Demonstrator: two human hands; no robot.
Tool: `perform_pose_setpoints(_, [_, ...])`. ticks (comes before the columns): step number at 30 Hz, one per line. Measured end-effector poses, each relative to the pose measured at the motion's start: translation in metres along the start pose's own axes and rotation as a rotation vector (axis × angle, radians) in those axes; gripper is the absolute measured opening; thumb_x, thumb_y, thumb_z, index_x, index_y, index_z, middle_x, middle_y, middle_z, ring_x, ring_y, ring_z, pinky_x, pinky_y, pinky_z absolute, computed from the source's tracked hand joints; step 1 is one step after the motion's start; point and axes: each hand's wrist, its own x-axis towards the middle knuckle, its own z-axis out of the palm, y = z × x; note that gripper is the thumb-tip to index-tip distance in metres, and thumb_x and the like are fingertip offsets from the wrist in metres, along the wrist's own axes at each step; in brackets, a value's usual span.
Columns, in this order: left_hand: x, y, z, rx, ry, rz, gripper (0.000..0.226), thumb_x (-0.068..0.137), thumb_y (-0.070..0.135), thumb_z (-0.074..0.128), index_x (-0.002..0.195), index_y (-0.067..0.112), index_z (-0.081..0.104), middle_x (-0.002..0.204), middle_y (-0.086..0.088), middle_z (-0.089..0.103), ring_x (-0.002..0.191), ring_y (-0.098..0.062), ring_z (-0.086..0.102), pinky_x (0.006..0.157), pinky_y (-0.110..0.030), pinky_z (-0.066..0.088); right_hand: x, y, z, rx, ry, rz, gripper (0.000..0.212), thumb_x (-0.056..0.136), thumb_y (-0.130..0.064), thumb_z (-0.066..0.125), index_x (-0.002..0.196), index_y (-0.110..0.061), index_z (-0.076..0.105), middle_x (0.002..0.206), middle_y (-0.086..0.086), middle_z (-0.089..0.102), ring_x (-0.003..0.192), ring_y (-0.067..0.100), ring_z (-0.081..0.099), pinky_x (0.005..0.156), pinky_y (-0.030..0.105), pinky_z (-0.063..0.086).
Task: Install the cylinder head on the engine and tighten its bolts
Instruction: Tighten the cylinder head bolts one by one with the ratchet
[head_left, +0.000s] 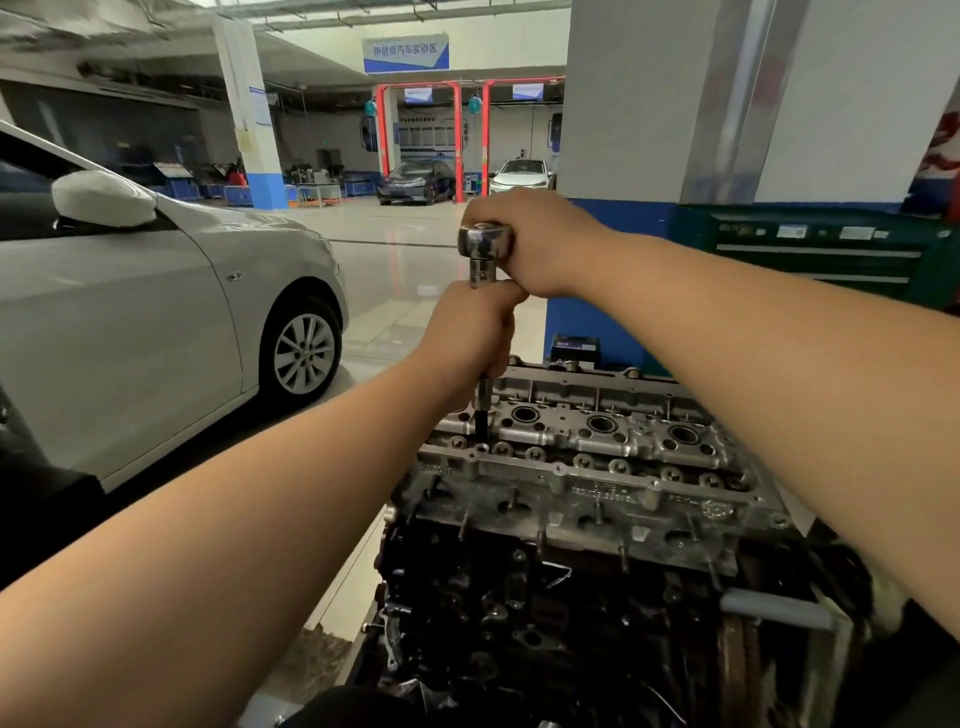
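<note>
Two bare forearms enter from the lower corners of the view and converge above the engine. The engine block (545, 597), dark and oily, stands low in the foreground; the cylinder head (587, 457) sits on top of it, its bright aluminium face upward with a row of round bores visible along its length.

The left hand (470, 332) has its grip wrapped around the vertical extension bar (483, 400), fingers curled fully about the shaft. The bar descends from the hand into the cylinder head at its far left end, where the dark socket end meets a bolt recess; the bolt itself cannot be seen.

The right hand (535, 239) holds its grip closed on the ratchet wrench (485, 244) at the top of the bar. The chrome ratchet head protrudes to the left of the fist; the handle is hidden inside the hand. The two hands touch, right above left.

To the left stands a silver car (156, 312) on the glossy workshop floor (395, 260). A green tool cabinet (810, 249) stands behind the right forearm, against a white and blue pillar (649, 104).
</note>
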Motion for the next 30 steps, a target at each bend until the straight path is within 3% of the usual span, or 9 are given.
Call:
perform_pose_setpoints(3, [0.003, 0.0, -0.003, -0.032, 0.127, 0.003, 0.021, 0.087, 0.006, 0.053, 0.068, 0.011, 0.047, 0.048, -0.003, 0.036, 0.038, -0.018, 0.03, 0.043, -0.025, 0.028, 0.0, -0.018, -0.005, -0.492, 0.001, 0.155, 0.007, 0.094, -0.017, 0.054, 0.099, -0.02, 0.051, 0.086, 0.003, 0.052, 0.084, 0.027, 0.053, 0.073, 0.04, 0.037])
perform_pose_setpoints(6, [0.004, -0.001, 0.002, 0.044, 0.197, 0.054, 0.005, 0.086, 0.004, 0.055, 0.083, 0.007, 0.058, 0.052, -0.011, 0.046, 0.04, -0.019, 0.041, 0.044, -0.024, 0.039, -0.018, -0.033, -0.009, -0.811, 0.035, 0.179, 0.022, 0.093, -0.019, 0.054, 0.078, -0.014, 0.039, 0.073, 0.003, 0.043, 0.061, 0.023, 0.041, 0.053, 0.034, 0.027])
perform_pose_setpoints(9, [0.005, -0.001, 0.008, 0.045, 0.233, -0.009, 0.011, 0.088, 0.001, 0.05, 0.088, 0.01, 0.057, 0.059, -0.009, 0.042, 0.044, -0.02, 0.035, 0.041, -0.022, 0.032, -0.021, -0.029, -0.007, -0.706, 0.085, 0.139, 0.019, 0.093, -0.014, 0.054, 0.079, -0.016, 0.041, 0.072, 0.002, 0.042, 0.068, 0.025, 0.046, 0.062, 0.037, 0.038])
perform_pose_setpoints(13, [-0.001, -0.002, 0.007, 0.002, 0.179, -0.018, 0.007, 0.093, 0.014, 0.058, 0.088, 0.011, 0.053, 0.053, -0.002, 0.035, 0.039, -0.018, 0.03, 0.041, -0.022, 0.025, -0.004, -0.004, -0.006, -0.282, 0.029, -0.013, 0.017, 0.093, -0.009, 0.051, 0.099, -0.024, 0.051, 0.093, -0.001, 0.054, 0.096, 0.024, 0.047, 0.095, 0.047, 0.039])
perform_pose_setpoints(17, [-0.007, -0.005, 0.01, 0.008, 0.146, 0.042, 0.01, 0.084, 0.016, 0.059, 0.084, 0.012, 0.049, 0.058, -0.008, 0.032, 0.047, -0.02, 0.027, 0.047, -0.028, 0.022, -0.008, 0.0, 0.002, 0.115, 0.019, -0.032, 0.031, 0.093, 0.002, 0.05, 0.113, -0.017, 0.066, 0.108, 0.005, 0.067, 0.105, 0.03, 0.059, 0.087, 0.041, 0.048])
perform_pose_setpoints(21, [-0.002, -0.007, 0.01, -0.044, 0.307, 0.066, 0.013, 0.07, 0.018, 0.055, 0.08, 0.014, 0.047, 0.068, -0.01, 0.035, 0.057, -0.024, 0.027, 0.048, -0.029, 0.022, -0.005, -0.018, -0.005, -0.413, -0.009, 0.116, 0.03, 0.095, -0.017, 0.056, 0.124, -0.02, 0.057, 0.086, -0.001, 0.051, 0.092, 0.027, 0.055, 0.086, 0.043, 0.042])
perform_pose_setpoints(24, [0.002, -0.012, 0.013, -0.006, 0.336, 0.115, 0.01, 0.061, 0.016, 0.051, 0.068, 0.014, 0.043, 0.065, -0.009, 0.032, 0.061, -0.022, 0.023, 0.048, -0.028, 0.019, -0.025, -0.03, -0.009, -0.734, -0.018, 0.169, 0.055, 0.096, -0.025, 0.055, 0.145, -0.004, 0.042, 0.076, 0.002, 0.042, 0.066, 0.023, 0.044, 0.062, 0.037, 0.037])
perform_pose_setpoints(27, [0.004, -0.013, 0.014, 0.013, 0.336, 0.103, 0.026, 0.063, 0.021, 0.052, 0.049, 0.026, 0.031, 0.056, 0.0, 0.027, 0.06, -0.021, 0.021, 0.057, -0.039, 0.016, -0.035, -0.029, -0.005, -0.737, 0.074, 0.11, 0.044, 0.096, -0.018, 0.056, 0.138, -0.006, 0.049, 0.071, 0.004, 0.04, 0.058, 0.023, 0.037, 0.053, 0.034, 0.032])
perform_pose_setpoints(30, [0.0, -0.013, 0.015, -0.04, 0.321, 0.047, 0.035, 0.072, 0.029, 0.056, 0.048, 0.026, 0.031, 0.06, -0.001, 0.026, 0.064, -0.026, 0.024, 0.062, -0.046, 0.019, -0.019, -0.008, -0.004, -0.496, 0.1, 0.031, 0.038, 0.098, -0.018, 0.057, 0.136, -0.019, 0.05, 0.079, -0.001, 0.045, 0.074, 0.026, 0.048, 0.068, 0.037, 0.039])
